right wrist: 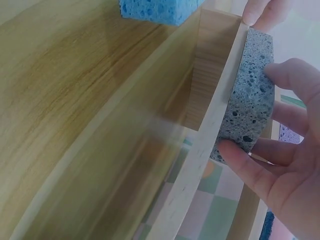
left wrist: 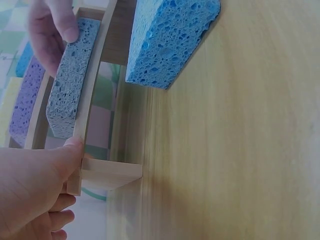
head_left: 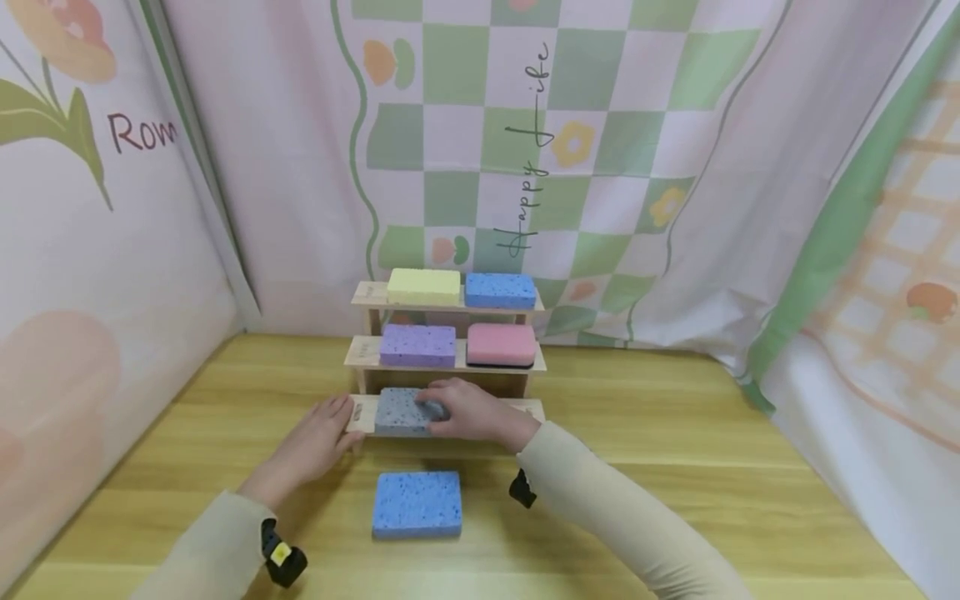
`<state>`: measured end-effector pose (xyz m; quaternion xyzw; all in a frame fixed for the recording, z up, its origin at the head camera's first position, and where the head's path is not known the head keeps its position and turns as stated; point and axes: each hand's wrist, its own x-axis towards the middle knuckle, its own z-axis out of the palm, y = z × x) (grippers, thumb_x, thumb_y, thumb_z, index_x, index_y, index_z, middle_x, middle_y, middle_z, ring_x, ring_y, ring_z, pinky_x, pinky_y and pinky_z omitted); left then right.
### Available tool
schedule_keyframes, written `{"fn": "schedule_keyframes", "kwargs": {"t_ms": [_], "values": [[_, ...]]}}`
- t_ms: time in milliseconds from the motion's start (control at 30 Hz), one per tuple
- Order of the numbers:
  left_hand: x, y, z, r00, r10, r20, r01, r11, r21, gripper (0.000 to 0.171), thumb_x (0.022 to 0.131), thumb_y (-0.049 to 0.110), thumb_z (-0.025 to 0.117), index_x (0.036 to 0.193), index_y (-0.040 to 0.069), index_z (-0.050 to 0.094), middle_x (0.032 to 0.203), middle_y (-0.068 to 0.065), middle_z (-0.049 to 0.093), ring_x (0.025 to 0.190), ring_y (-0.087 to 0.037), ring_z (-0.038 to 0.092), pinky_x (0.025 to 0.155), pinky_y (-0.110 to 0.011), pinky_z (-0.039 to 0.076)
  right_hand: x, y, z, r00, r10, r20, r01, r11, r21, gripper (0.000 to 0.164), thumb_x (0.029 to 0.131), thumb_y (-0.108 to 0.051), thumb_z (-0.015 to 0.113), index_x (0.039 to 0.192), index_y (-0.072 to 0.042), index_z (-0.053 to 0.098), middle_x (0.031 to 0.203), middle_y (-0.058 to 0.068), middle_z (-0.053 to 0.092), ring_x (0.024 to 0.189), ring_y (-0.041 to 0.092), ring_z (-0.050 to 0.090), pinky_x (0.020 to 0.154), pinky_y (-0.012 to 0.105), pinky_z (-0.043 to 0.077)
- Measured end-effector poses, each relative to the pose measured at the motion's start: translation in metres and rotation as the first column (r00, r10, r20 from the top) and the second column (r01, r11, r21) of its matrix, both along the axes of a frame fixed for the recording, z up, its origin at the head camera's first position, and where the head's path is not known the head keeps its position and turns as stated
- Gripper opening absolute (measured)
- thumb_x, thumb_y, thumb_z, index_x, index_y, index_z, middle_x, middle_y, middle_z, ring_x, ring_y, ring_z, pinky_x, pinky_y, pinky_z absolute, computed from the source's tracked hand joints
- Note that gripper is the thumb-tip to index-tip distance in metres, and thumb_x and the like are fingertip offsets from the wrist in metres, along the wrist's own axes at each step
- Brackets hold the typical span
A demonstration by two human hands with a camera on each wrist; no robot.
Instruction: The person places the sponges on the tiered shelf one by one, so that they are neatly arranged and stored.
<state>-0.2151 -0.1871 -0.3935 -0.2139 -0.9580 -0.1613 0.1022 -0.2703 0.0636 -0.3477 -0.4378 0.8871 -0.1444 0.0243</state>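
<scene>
A grey speckled sponge (head_left: 402, 412) lies on the lowest tier of a wooden three-tier rack (head_left: 365, 414). My right hand (head_left: 480, 412) grips that sponge by its right end; in the right wrist view, thumb and fingers (right wrist: 245, 167) spread around its edges. At the tier's left end my left hand (head_left: 311, 442) holds the board, its thumb (left wrist: 70, 152) against the front edge and the other fingers behind the end. On the tabletop in front of the rack lies a blue sponge (head_left: 417, 505), which neither hand touches.
The middle tier carries a purple sponge (head_left: 417, 346) and a pink sponge (head_left: 501, 344) with a dark underside. On the top tier sit a yellow sponge (head_left: 424, 287) and another blue sponge (head_left: 500, 290). A checkered curtain (head_left: 517, 150) hangs behind the wooden table (head_left: 675, 467).
</scene>
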Motion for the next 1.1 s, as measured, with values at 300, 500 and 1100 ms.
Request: {"fn": "schedule_keyframes", "kwargs": {"t_ms": [300,500,1100], "values": [[0.0,0.0,-0.001,1.0,0.015,0.026,-0.014,1.0,-0.003,0.056,0.094,0.022,0.055,0.131,-0.016,0.037,0.135,-0.033,0.033,0.124,-0.047,0.031,0.104,-0.056,0.022,0.0,0.0,-0.001,1.0,-0.001,-0.006,0.001,1.0,0.011,0.041,0.086,-0.021,0.064,0.123,-0.006,0.058,0.125,0.012,0.054,0.111,0.021,0.052,0.093,0.03,0.044],[-0.001,0.0,-0.003,0.999,0.021,0.038,-0.021,1.0,-0.01,0.057,0.094,0.024,0.054,0.131,-0.016,0.036,0.136,-0.032,0.032,0.125,-0.047,0.031,0.104,-0.055,0.021,0.002,0.0,-0.002,1.0,-0.008,-0.012,0.008,1.0,0.025,0.041,0.086,-0.023,0.064,0.124,-0.007,0.057,0.127,0.013,0.052,0.115,0.023,0.049,0.096,0.032,0.041],[0.001,0.001,0.0,1.0,0.015,0.023,-0.015,1.0,-0.003,0.056,0.094,0.022,0.054,0.13,-0.017,0.037,0.135,-0.033,0.034,0.124,-0.047,0.032,0.103,-0.056,0.022,0.008,0.011,0.005,0.999,0.005,-0.032,-0.006,1.0,-0.027,0.044,0.089,-0.028,0.062,0.128,-0.008,0.055,0.136,0.018,0.043,0.126,0.027,0.039,0.102,0.038,0.035]]}}
